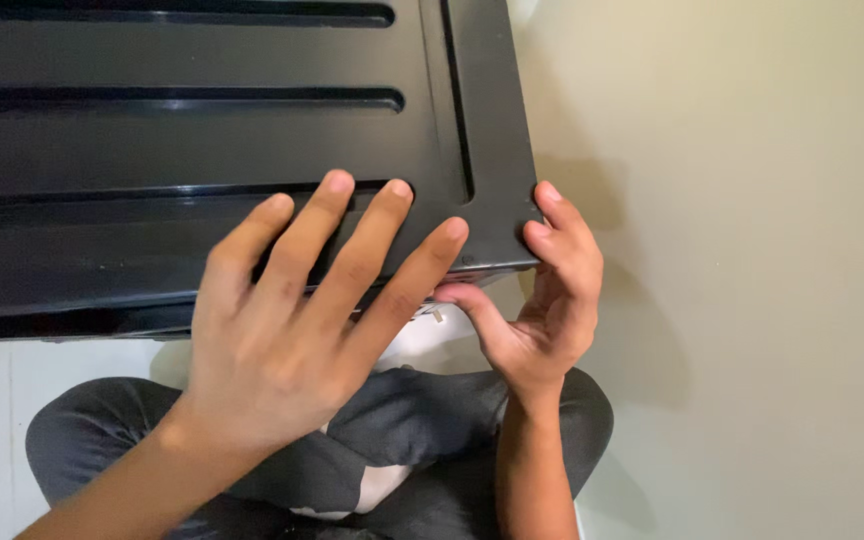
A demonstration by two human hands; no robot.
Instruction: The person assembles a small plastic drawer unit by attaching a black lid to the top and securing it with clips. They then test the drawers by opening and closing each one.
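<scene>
Head view is showing the left hand [282, 340] lying flat, fingers spread apart, on the black ribbed metal panel [202, 150], near its corner above the crossed legs [352, 470]. The right hand [547, 295] is pinching that corner, thumb underneath. Steadying pressure from the flat palm is likely helping; fingers should be staying off the edge.

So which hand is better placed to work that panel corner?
Probably right: the right hand already pinches the black panel at its corner, thumb underneath. The left hand just lies flat on top.
</scene>
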